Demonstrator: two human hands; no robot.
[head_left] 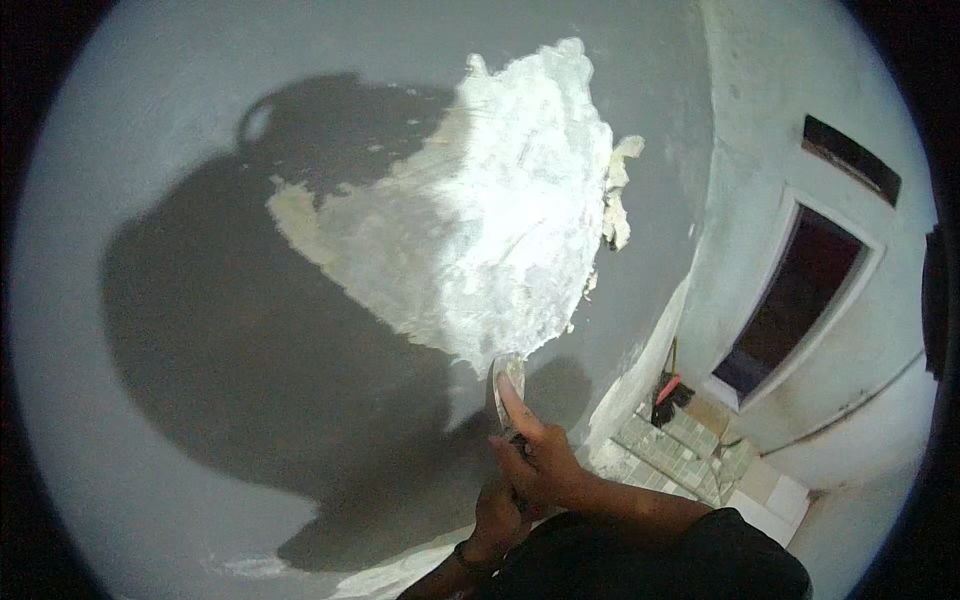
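Note:
My right hand (543,462) grips a putty knife (508,385), index finger laid along its blade, at the lower tip of a rough white plaster patch (510,210) on the grey surface (200,120). Just below, my left hand (500,520) is closed around the lower part of the same tool, its fingers partly hidden behind the right one. Crumbly, cream-coloured material (617,195) stands out along the patch's right edge. My shadow falls across the surface and the patch's left side.
To the right, a pale wall (760,120) has a dark window (790,295) in a white frame and a dark slot (850,160) above it. Below lie a dark broom head (670,405) with a red part and square tiles (680,460). A white strip (635,370) borders the grey surface.

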